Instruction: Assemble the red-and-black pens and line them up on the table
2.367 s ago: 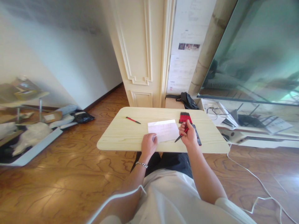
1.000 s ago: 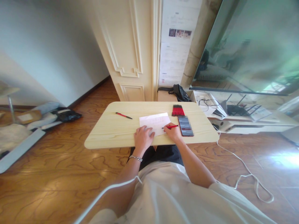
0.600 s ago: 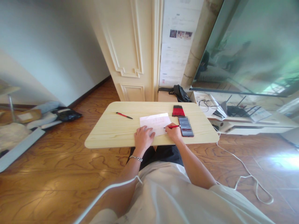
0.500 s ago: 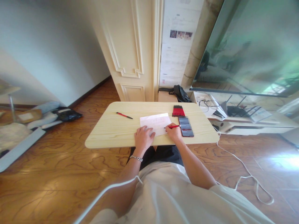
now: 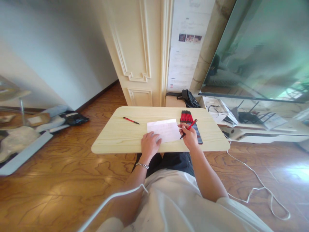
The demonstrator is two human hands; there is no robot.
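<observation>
A white sheet of paper [image 5: 166, 128] with faint marks lies near the middle of the small light-wood table [image 5: 116, 137]. My left hand [image 5: 150, 143] rests with its fingers spread on the paper's lower left part. In my right hand [image 5: 189, 137] I grip a red pen [image 5: 191, 125] with black ends, raised at a slant by the paper's right edge. Beneath that hand a dark phone [image 5: 199, 135] is partly covered. Behind the phone, several red and black pens [image 5: 186, 116] lie side by side in a row. Another red and black pen [image 5: 131, 120] lies alone left of the paper.
A black bag [image 5: 189, 98] sits on a box beyond the table. To the right, a low white cabinet [image 5: 256, 135] carries a router and papers under a large screen [image 5: 260, 51]. A white cable [image 5: 251, 170] trails across the floor. Packages [image 5: 72, 118] lie at the left.
My right hand has lifted off the paper and moved right over the phone, tilting the pen upward. My left hand stays on the paper. The view has shifted slightly.
</observation>
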